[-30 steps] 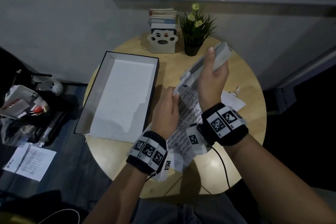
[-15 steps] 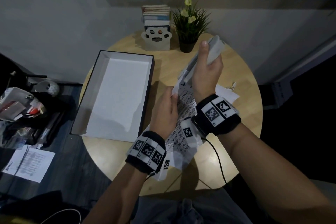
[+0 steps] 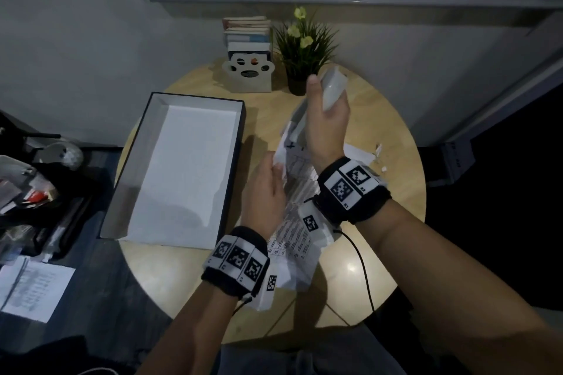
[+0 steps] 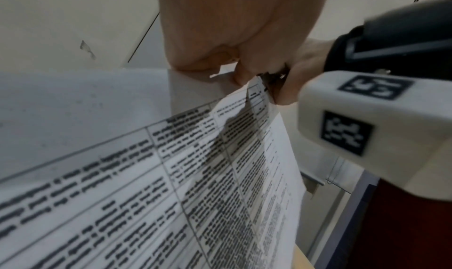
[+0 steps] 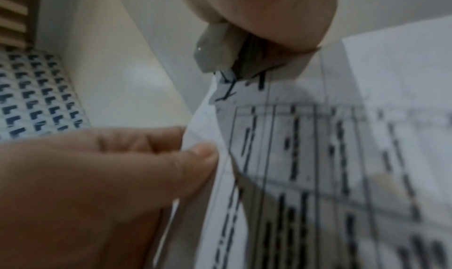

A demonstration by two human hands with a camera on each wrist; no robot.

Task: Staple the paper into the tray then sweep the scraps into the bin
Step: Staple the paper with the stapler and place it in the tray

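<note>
While our left hand [image 3: 264, 189] pinches the upper edge of the printed paper [image 3: 294, 222] between thumb and fingers, lifting it above the round wooden table [image 3: 393, 192], our right hand [image 3: 327, 119] wraps around a grey stapler [image 3: 333, 91] whose nose sits over the sheet's top corner. Left of the hands lies the open tray [image 3: 143, 161]; beyond them stand a potted plant [image 3: 304, 49] and books [image 3: 248, 36].

Right hand [image 3: 326, 128] clamps stapler [image 3: 333, 90] on paper [image 3: 292, 222] left hand [image 3: 263, 192] pinches.

Our table [image 3: 380, 119] layout
We had the tray [image 3: 131, 179] left, books [image 3: 247, 36] and plant [image 3: 304, 49] behind, scraps [image 3: 379, 151] right.
</note>
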